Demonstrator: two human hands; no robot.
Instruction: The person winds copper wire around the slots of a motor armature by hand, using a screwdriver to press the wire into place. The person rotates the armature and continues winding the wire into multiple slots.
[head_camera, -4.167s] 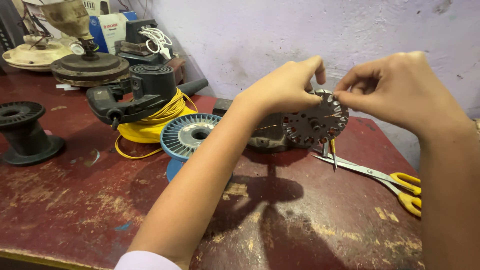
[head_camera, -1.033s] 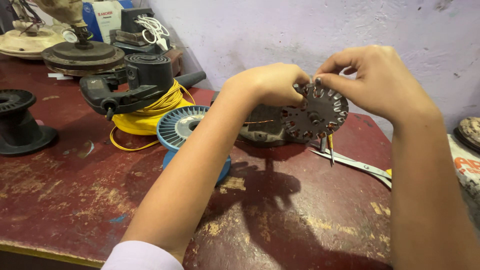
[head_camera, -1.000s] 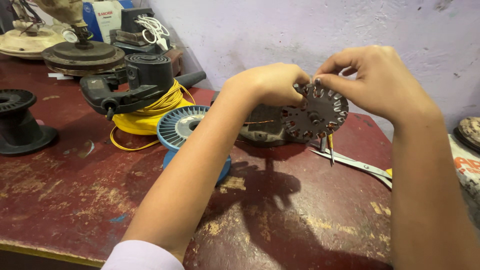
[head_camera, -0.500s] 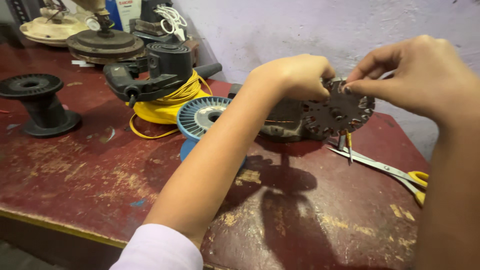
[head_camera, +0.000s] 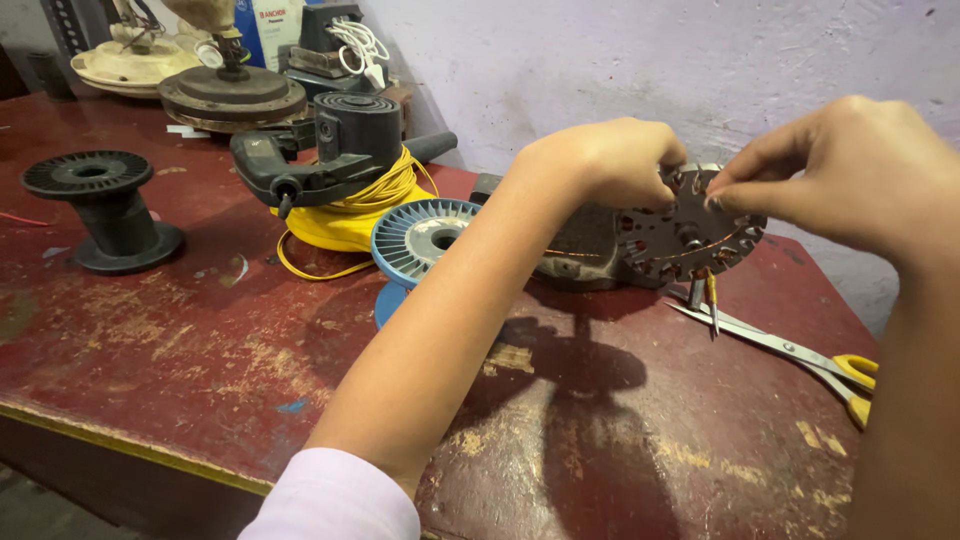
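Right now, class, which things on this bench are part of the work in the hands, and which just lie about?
In use: left hand, right hand, slotted metal disc, copper wire.
Lying about: scissors, blue spool, black spool, power tool, yellow cable.

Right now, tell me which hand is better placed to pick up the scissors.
Right. The right hand pinches the slotted metal disc almost directly above the yellow-handled scissors; the left hand grips the disc's far side, farther off.

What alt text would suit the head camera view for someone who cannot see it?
Two bare hands, left hand and right hand, pinch a round slotted metal stator above a worn red table. Scissors, a blue spool and yellow wire lie nearby.
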